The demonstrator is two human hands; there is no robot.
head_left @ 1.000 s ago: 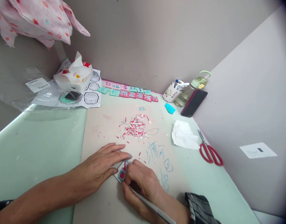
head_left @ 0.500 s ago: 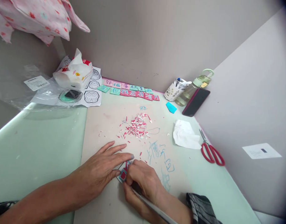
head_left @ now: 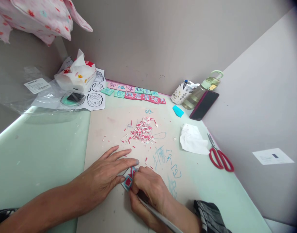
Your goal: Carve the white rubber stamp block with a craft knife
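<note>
My left hand (head_left: 107,176) lies on the beige board with its outer fingers spread. Its thumb and forefinger hold a small red, white and blue carved tile (head_left: 128,182) against the board. My right hand (head_left: 148,186) is closed around a slim, flat metal carving knife (head_left: 160,217), whose shaft slants down to the bottom edge of the view. The fist covers the knife's tip and the right part of the tile. Beyond both hands lies a heap of red and white shavings (head_left: 143,131).
Finished-looking character tiles (head_left: 138,96) line the table's back edge. Tissues (head_left: 77,76) and plastic wrap stand at the left. A pen cup (head_left: 181,94), water bottle (head_left: 206,87), phone (head_left: 204,106), crumpled tissue (head_left: 193,139) and red-handled scissors (head_left: 221,158) are at the right.
My right hand has shifted very slightly to the right over the tile. The left hand stays in place, and the view has moved a little.
</note>
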